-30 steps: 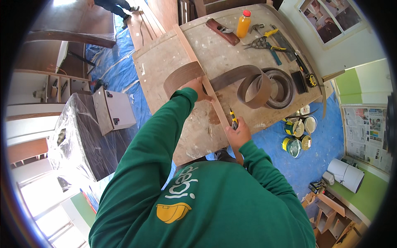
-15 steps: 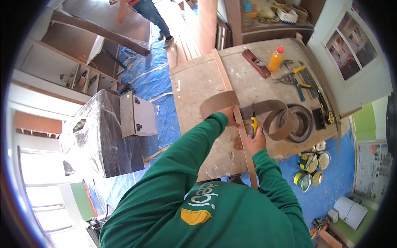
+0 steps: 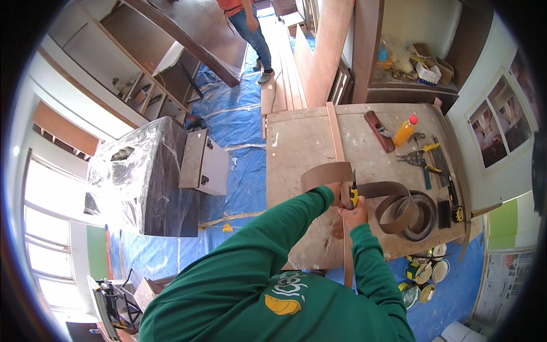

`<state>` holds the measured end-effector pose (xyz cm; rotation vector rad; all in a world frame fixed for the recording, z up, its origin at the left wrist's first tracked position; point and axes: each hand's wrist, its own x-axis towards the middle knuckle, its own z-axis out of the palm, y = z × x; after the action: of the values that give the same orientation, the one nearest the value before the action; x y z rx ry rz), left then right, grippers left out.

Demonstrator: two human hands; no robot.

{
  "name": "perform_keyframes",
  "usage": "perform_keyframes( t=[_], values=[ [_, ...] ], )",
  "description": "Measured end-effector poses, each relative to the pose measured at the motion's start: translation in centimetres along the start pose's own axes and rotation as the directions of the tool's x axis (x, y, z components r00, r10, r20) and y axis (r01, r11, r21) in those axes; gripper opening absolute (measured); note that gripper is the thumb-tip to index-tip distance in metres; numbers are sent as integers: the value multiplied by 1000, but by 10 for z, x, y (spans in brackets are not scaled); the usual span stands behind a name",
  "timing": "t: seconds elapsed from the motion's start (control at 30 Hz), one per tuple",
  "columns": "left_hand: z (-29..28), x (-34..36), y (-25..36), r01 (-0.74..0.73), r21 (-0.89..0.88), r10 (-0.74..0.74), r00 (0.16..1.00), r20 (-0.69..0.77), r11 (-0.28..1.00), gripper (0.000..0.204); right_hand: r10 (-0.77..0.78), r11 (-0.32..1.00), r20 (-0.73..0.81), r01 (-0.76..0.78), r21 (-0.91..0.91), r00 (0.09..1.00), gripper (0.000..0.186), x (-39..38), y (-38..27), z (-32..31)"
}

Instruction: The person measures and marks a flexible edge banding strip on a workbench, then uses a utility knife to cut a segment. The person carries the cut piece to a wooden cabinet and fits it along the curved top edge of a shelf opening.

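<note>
Band [image 3: 326, 173] across strip [image 3: 335, 132] at the worktable

Blue sheet [image 3: 242, 171] covers the floor around my table [image 3: 296, 137]. To the left stands a cabinet [image 3: 128, 182] wrapped in clear plastic, with a pale box [image 3: 213, 165] against its right side. Beyond the far left corner of the table, another person [image 3: 255, 34] stands beside some long boards [image 3: 289, 74].

Strip, long and pale brown, runs from the table's far edge toward my body, overhanging the near edge. Band, darker and flexible, crosses it near the middle of the table: left of strip it curls up in a standing arc; right of strip it runs into an upright loop beside a coil [image 3: 432, 215] lying on the table. Which lies uppermost at the crossing I cannot tell.

Cans [image 3: 421, 273] stand on the sheet, off the table's right edge. At the far right of the table lie a plane [image 3: 379, 131] and yellow-handled snips [image 3: 420, 160]; an orange bottle [image 3: 404, 131] stands between them.

My left hand [image 3: 337, 195] is at the crossing, its fingers partly hidden; whether it grips or only presses I cannot tell. My right hand [image 3: 357, 215], just beside it, is closed around a cutter. Tape measure [image 3: 457, 214] sits near the table's right edge. Cutter [image 3: 354, 198], slim and yellow, points away from me, its tip next to band.
</note>
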<state>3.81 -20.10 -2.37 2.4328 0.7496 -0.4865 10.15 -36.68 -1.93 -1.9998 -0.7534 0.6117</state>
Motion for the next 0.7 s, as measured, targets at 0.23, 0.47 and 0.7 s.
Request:
perform_keyframes(
  t=[0.23,0.47,0.7],
  values=[
    [-12,-1,4,18,-12,-18,999,43,1000,103,6,989,30,-1,-151,1000,52,0,4,3],
    [-22,-8,14,0,-44,4,996,92,999,101,3,982,13,-1,-187,1000,53,0,7,9],
    [-21,-16,18,-5,-61,13,992,125,998,100,15,980,19,-11,-197,1000,49,-11,8,4]
  ],
)
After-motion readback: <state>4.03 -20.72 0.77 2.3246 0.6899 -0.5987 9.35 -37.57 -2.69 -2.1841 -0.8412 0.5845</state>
